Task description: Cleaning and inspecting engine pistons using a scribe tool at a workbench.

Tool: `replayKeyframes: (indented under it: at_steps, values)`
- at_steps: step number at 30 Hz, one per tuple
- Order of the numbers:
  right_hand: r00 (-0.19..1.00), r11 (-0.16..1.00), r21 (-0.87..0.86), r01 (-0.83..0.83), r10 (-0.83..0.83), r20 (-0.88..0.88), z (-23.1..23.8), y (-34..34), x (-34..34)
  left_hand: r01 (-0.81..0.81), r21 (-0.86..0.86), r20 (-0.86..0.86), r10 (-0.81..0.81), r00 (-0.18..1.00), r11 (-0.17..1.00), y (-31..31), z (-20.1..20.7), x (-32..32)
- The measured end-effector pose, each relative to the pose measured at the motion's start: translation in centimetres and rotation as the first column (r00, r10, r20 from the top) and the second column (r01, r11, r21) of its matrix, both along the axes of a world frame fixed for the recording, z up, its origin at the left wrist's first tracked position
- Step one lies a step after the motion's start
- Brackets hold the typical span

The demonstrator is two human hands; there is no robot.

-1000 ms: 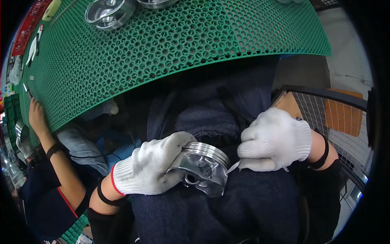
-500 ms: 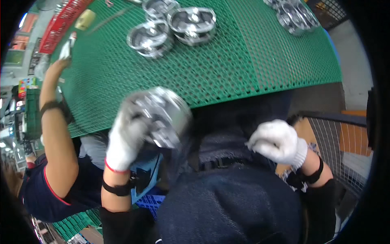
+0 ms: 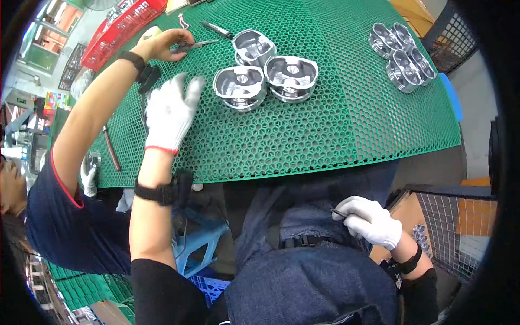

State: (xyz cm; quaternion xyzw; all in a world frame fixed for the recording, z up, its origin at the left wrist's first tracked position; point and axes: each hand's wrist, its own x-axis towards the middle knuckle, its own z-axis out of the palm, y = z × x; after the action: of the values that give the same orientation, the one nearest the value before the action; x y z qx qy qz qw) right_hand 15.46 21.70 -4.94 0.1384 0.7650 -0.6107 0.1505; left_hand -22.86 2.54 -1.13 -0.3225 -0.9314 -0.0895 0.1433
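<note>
My left hand (image 3: 170,111), in a white glove, is over the green mesh mat (image 3: 271,143) with its fingers apart and nothing in them. To its right stand three shiny metal pistons, their hollow sides up: a near left one (image 3: 240,89), a right one (image 3: 292,78) and a far one (image 3: 253,49). Low in front of my lap, my right hand (image 3: 371,221), also gloved, pinches a thin dark tool (image 3: 339,213); only its short narrow end shows.
Several more pistons (image 3: 403,67) stand together at the far right. A co-worker's bare hand (image 3: 168,44) holds a small metal tool near a marker pen (image 3: 216,28). A red crate (image 3: 116,35) is at the far left. Beside me are a wire basket (image 3: 449,233) and a blue stool (image 3: 203,238).
A piston that was in my left hand has left it, and where it went cannot be told. That hand has moved farther over the mat and opened. The co-worker's hand has shifted right.
</note>
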Motion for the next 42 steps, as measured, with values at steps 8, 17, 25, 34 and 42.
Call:
replayKeyframes:
  at_steps: [8, 17, 25, 34, 42]
  values:
    - [0.963, 0.800, -0.537, 0.268, -0.199, 0.184, 0.1, -0.6, -0.4, 0.153, 0.267, 0.329, -0.240, 0.914, 0.951, 4.0, -2.1, 3.1]
    - [0.943, 0.926, -0.255, 0.278, -0.314, -0.113, 2.0, 2.4, 0.5, 0.516, 0.332, 0.379, -0.612, 0.694, 0.790, 0.2, 0.1, 13.9]
    - [0.804, 0.714, 0.658, -0.241, 0.527, -0.276, 3.7, 2.4, -2.8, 0.628, 0.423, 0.812, -0.581, 0.056, 0.653, -1.4, 0.8, 19.8]
    - [0.782, 0.713, 0.620, -0.327, 0.573, -0.247, 3.8, -0.3, -2.4, 0.633, 0.379, 0.835, -0.545, 0.082, 0.676, -2.9, 0.5, 20.4]
    - [0.820, 0.807, 0.430, -0.404, 0.528, -0.220, 1.9, -1.8, 0.2, 0.528, 0.364, 0.877, -0.473, 0.083, 0.767, -4.8, -0.5, 20.1]
